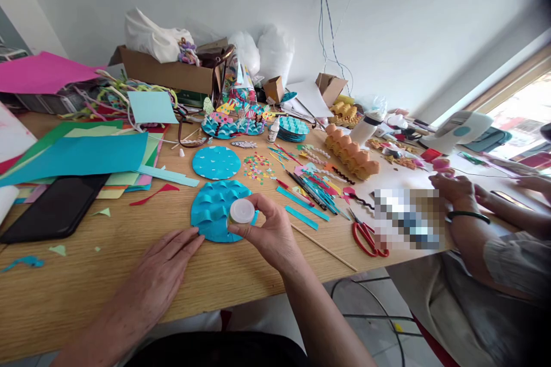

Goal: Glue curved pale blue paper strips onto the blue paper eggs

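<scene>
Our left hand (166,268) rests palm down on the surface (219,281), fingers close together. Far beyond our hands stands a cardboard box (159,75), a white bag (148,37) in or on it; we cannot tell which. Between our hands, just ahead, lies a blue paper disc (207,222) with curled strips, touched by the left fingertips. Beyond it a white bottle (273,131) stands upright. Our right hand (272,232) pinches a small white-lidded container (241,211) over the disc; its contents are hidden.

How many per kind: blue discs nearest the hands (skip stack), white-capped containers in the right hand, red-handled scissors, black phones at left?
Blue discs: 2
White-capped container: 1
Red-handled scissors: 1
Black phone: 1
Total: 5
</scene>
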A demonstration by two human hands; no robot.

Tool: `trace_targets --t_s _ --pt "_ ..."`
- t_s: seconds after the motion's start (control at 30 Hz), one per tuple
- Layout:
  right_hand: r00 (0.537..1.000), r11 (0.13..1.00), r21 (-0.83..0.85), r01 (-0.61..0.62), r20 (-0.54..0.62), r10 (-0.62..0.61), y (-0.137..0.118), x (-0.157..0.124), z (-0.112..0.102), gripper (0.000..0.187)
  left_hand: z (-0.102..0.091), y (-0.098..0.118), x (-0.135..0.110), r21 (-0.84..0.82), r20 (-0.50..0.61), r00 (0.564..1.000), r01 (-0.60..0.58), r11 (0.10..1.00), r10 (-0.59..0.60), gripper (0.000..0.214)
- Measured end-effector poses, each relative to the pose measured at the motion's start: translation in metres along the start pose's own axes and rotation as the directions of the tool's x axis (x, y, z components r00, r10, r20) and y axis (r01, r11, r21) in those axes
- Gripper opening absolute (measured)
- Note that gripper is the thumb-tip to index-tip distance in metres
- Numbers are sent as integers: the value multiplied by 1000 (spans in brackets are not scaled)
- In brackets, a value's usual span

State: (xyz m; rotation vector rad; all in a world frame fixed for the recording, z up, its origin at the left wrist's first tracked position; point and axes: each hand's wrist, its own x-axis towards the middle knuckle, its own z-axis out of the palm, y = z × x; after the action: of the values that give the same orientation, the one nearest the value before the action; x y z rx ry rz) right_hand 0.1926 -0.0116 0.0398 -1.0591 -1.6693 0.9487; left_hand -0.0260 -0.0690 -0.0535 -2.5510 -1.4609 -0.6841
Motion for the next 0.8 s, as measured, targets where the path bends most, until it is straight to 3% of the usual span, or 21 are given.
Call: trace_targets --t_s 0.8 --pt "1000 1000 15 12 -6 -12 0 3 -1 18 3 -2 -1 8 -17 1000 -10 1000 10 49"
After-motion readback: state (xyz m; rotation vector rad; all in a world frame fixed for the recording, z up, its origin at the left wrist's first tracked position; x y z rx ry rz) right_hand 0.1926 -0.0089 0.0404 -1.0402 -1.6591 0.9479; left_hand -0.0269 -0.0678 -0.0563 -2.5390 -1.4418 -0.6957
